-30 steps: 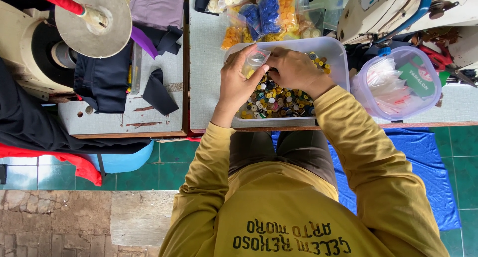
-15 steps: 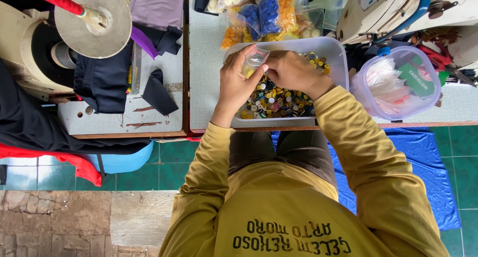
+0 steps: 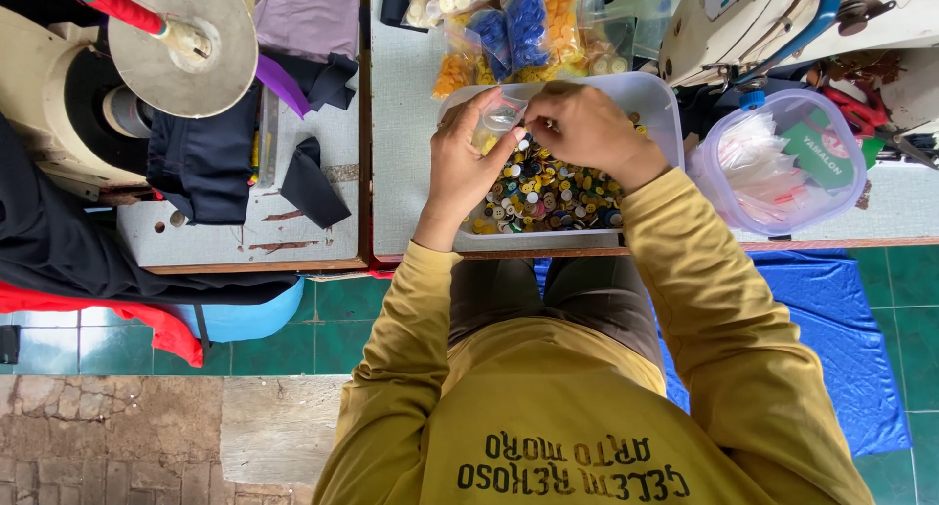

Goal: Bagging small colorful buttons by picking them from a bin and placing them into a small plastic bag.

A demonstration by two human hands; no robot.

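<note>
Fingers of our left hand (image 3: 469,168) and right hand (image 3: 585,126) pinch a small clear bag (image 3: 497,124) over the white tub (image 3: 657,104) of mixed buttons (image 3: 548,194); tub sits on grey table (image 3: 409,153), green tiled floor (image 3: 342,314) below.

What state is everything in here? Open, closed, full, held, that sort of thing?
Small clear bag: held up over the tray by both hands.
Left hand: fingers pinching the bag.
Right hand: fingers closed at the bag's mouth.
White tray: open, holding mixed coloured buttons.
Round clear tub: lid on, packets inside.
Bags of buttons: filled, piled behind the tray.
</note>
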